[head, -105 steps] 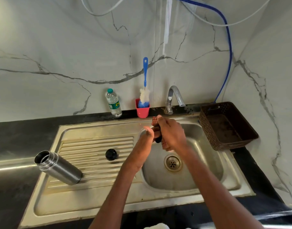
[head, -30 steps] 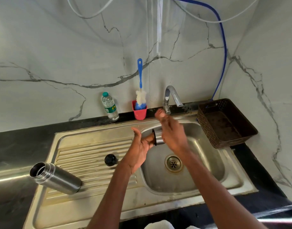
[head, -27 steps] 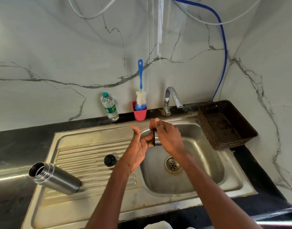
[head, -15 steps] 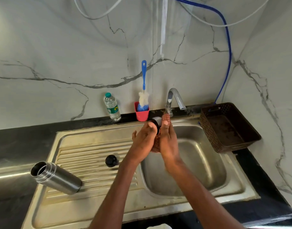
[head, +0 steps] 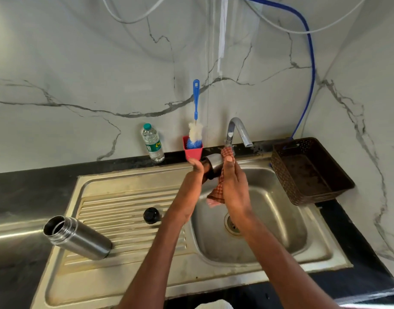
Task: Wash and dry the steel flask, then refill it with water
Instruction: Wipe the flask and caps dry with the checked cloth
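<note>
Steel flask (head: 76, 238) lay on its side, uncapped, on the draining board of the sink (head: 124, 192), well to the left of and nearer than both hands, with a small black stopper (head: 151, 215) between it and the left forearm. Flask's steel cap (head: 211, 163) gripped in the curled left hand (head: 192, 190) above the basin; checked red cloth (head: 217, 190) pinched against that cap by the right hand (head: 234, 188). Just beyond the hands stood a tap (head: 237, 132), a red cup (head: 192, 150) holding a blue-handled bottle brush (head: 195, 121), and a plastic water bottle (head: 153, 143); off to the right, a brown basket (head: 312, 172).
</note>
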Motion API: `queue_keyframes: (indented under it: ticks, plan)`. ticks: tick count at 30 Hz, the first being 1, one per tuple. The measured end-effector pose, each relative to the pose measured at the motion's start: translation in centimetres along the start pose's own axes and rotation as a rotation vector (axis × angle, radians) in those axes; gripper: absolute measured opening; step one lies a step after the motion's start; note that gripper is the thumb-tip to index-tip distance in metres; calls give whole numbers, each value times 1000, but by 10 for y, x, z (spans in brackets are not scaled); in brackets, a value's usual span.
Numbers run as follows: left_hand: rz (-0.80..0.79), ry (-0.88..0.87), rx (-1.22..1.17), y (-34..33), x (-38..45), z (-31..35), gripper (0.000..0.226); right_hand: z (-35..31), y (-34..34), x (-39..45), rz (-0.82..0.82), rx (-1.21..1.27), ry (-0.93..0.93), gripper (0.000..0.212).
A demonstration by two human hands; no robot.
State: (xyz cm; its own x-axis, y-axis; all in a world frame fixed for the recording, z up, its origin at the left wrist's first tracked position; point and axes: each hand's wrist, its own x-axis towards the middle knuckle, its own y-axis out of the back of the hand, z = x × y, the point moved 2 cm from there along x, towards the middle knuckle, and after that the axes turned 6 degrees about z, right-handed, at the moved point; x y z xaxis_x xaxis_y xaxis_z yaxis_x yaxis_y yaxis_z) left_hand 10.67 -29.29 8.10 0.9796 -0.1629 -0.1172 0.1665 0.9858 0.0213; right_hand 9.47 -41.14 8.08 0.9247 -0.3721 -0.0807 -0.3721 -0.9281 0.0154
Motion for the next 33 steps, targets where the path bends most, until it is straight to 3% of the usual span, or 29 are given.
queue_keyframes:
  ticks: [3,5,7,10,13,17,20,23,27,31,33]
  plan:
    - [-78,0,71,-7,-2,-3,90,-6,1,8,10,-340,318,45]
    - [-98,22,-3,-5,-6,-9,103,-11,1,17,-47,-525,312,41]
    - [-105,75,-121,0,-10,-15,107,-12,1,27,-141,-488,94,42]
    - [-132,127,-275,5,-9,-21,110,-3,0,37,-196,90,-444,45]
    - [-98,79,48,2,-1,-22,116,11,-3,36,-128,401,-722,42]
    - [-34,-221,658,-7,4,-35,100,25,-2,23,-110,488,-945,47]
    - [-87,-285,913,-7,1,-54,93,36,3,21,-28,402,-949,46]
    - [-66,-272,1007,1,-5,-64,92,56,9,19,26,228,-896,45]
    - [37,-113,878,31,-16,-92,85,55,16,4,46,35,-708,36]
    - [327,78,248,67,-39,-115,28,43,8,-4,-27,65,-625,37]
    - [501,120,186,85,-50,-126,33,49,-6,-11,-103,25,-639,37]
